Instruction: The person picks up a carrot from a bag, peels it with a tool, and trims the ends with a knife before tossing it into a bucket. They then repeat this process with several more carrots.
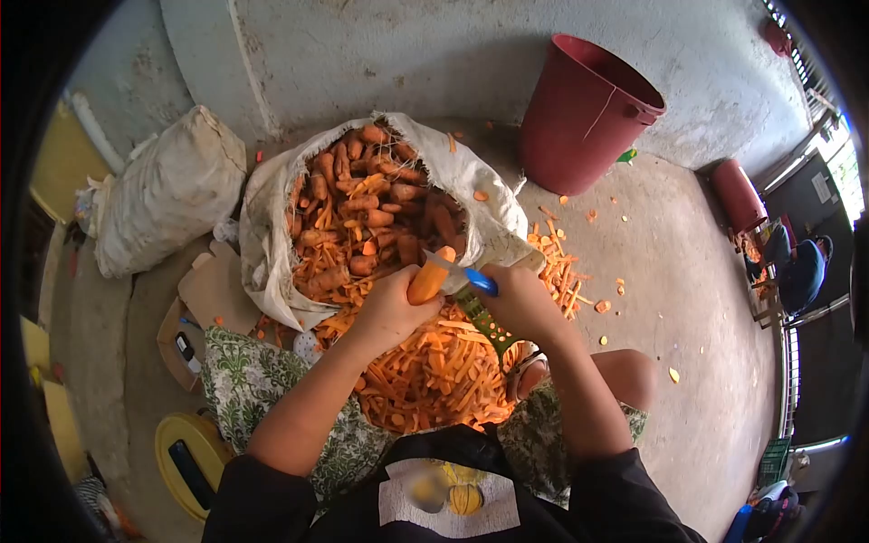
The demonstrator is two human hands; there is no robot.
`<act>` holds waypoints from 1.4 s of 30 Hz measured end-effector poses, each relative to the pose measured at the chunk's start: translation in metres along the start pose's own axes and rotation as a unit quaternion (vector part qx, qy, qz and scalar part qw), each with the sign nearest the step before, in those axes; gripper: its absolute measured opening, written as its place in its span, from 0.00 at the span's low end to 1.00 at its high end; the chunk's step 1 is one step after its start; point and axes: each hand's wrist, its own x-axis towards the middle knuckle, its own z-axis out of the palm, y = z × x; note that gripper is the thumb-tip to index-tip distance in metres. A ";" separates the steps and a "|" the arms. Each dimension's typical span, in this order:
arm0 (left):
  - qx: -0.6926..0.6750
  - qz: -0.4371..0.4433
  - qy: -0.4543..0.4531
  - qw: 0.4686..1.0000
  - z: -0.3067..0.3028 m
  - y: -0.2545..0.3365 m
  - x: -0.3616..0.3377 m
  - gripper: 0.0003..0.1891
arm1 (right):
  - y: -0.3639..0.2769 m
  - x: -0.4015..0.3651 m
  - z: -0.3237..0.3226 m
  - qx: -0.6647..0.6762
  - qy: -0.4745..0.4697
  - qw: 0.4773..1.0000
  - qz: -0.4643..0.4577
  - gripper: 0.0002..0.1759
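My left hand [394, 312] is wrapped round a peeled-looking carrot [430, 279], its tip pointing up and away from me. My right hand [520, 299] grips a knife by its blue handle [482, 282], with the blade lying against or just over the carrot. Below both hands is a heap of carrot peelings [439, 376]. A green perforated piece [486, 324], like a basket's side, shows at the heap's right. Just beyond my hands, an open white sack [269, 231] holds many unpeeled carrots [362, 195].
A tall red bin [579, 127] stands by the wall. To the left are a full white sack [172, 190], torn cardboard [217, 294] and a yellow lid [176, 452] with a dark phone on it. Peel scraps litter the floor at right. Another person [804, 276] sits far right.
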 end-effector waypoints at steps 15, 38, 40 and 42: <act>0.130 0.392 0.018 0.911 0.005 0.036 -0.019 0.15 | 0.080 0.036 0.064 0.036 -0.079 0.984 0.154 0.14; 0.007 0.034 -0.132 0.991 -0.002 0.013 -0.002 0.25 | -0.002 -0.010 0.015 0.129 0.100 0.987 -0.001 0.06; -0.007 -0.009 -0.074 0.997 0.002 0.010 0.002 0.23 | -0.005 -0.012 0.011 0.052 0.084 0.995 0.003 0.07; 0.047 0.027 -0.031 0.998 0.003 0.006 0.004 0.21 | -0.007 -0.014 0.010 -0.027 0.070 0.997 0.007 0.08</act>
